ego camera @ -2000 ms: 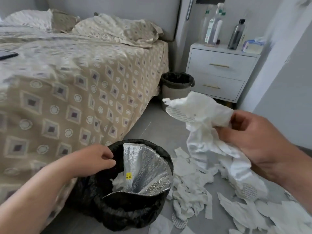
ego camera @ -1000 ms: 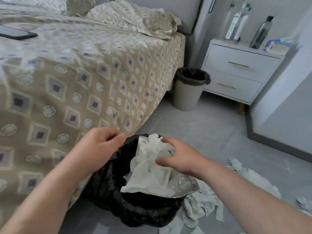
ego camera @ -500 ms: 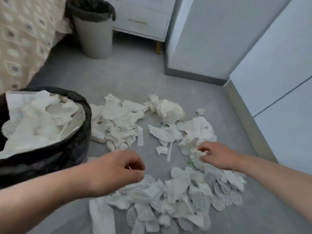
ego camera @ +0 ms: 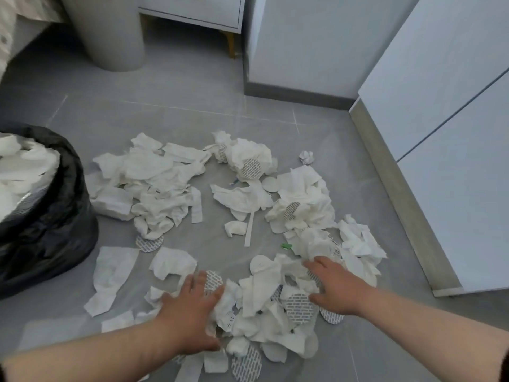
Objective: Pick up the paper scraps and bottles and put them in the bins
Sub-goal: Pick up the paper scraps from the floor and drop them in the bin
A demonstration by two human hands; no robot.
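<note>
While both arms reach fwd, L hand (ego camera: 190, 307): fingers straight, flat on near paper scraps (ego camera: 261, 290), gripping nothing.
R hand (ego camera: 333, 288): fingers spread, resting on same heap, nothing held.
Scraps: strewn over grey floor (ego camera: 192, 111), btwn hands & beyond.
Black-bagged bin (ego camera: 55, 216): far left, w/ scraps inside.
Grey bin (ego camera: 110, 37): top left, by nightstand (ego camera: 198, 9).

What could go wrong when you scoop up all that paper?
The black-lined bin already looks heaped with paper, so a big armful could spill back out. The left hand and right hand lie flat on loose paper scraps, so small pieces may slip out on the way. The tiny crumpled ball sits apart and could get missed.
</note>
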